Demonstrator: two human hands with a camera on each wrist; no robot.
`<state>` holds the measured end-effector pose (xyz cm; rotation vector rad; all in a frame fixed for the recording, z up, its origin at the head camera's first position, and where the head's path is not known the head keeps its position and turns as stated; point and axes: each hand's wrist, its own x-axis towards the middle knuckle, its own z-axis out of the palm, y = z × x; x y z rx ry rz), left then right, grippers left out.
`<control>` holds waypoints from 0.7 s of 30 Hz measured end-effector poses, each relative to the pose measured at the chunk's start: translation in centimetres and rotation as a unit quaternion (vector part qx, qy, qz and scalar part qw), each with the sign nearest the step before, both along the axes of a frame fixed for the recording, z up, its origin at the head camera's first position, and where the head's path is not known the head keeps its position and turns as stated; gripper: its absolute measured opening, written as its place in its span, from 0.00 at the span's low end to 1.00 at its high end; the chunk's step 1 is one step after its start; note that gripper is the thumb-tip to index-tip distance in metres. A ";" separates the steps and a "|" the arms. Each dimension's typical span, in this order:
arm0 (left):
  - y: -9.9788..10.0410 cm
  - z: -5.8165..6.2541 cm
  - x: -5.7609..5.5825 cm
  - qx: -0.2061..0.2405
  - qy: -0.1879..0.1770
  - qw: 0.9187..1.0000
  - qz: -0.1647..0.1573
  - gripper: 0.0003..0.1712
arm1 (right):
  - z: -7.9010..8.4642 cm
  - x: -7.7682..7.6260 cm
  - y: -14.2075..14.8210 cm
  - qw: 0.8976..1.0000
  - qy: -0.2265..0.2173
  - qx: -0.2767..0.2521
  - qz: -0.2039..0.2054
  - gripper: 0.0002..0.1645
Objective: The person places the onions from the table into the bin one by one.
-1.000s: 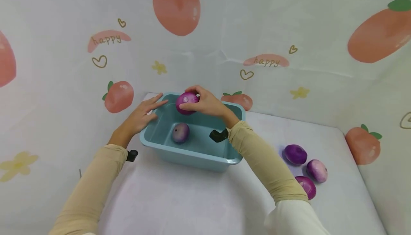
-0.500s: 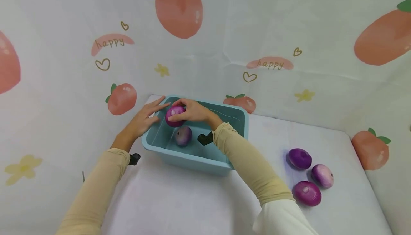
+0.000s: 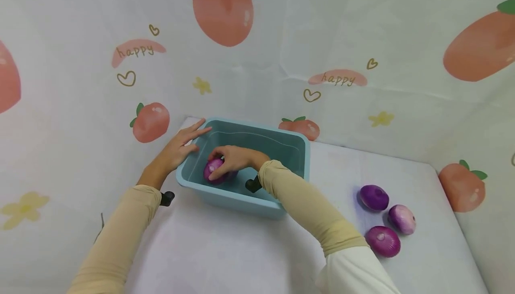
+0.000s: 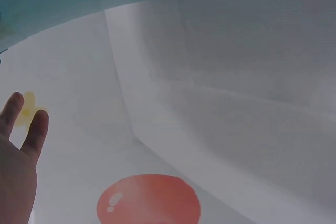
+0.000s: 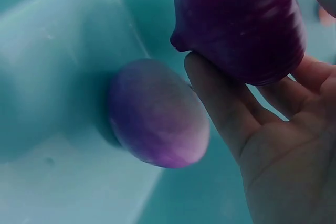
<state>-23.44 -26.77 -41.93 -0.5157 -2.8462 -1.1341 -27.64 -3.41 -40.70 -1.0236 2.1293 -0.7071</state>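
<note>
The right hand (image 3: pixel 235 159) curls its fingers round a red onion (image 3: pixel 212 169) at nine o'clock inside the blue basin (image 3: pixel 241 206). The left hand (image 3: pixel 177 149), fingers spread, lies at the rim (image 3: pixel 233 193) towards ten o'clock.

The word "happy" (image 3: pixel 135 52) can be read twice on the white backdrop (image 3: pixel 273 12), both times in lowercase, brown letters that look handwritten. One stands on a salmon-pink brush stroke (image 3: pixel 116 60) at upper left of the head view and rises slightly to the right; the other stands on a similar band (image 3: pixel 360 81) right of centre, tipping slightly downward to the right.
</note>
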 end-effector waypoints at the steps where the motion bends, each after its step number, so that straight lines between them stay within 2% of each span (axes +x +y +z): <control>1: 0.0 0.0 0.0 0.001 -0.001 1.000 0.000 0.36 | -0.1 0.1 -0.1 1.000 -0.003 0.001 0.008 0.43; 5: 0.0 -0.1 0.1 0.004 -0.002 1.000 0.001 0.36 | -0.6 0.3 -0.2 1.000 -0.009 0.002 0.023 0.43; 16: -0.1 -0.2 0.2 0.009 0.000 1.000 -0.003 0.37 | -1.3 0.6 -0.5 0.999 -0.005 -0.006 0.031 0.43; 21: -0.1 -0.1 0.1 0.005 0.006 1.000 -0.005 0.37 | -1.3 0.8 -0.5 0.998 -0.043 -0.016 0.031 0.47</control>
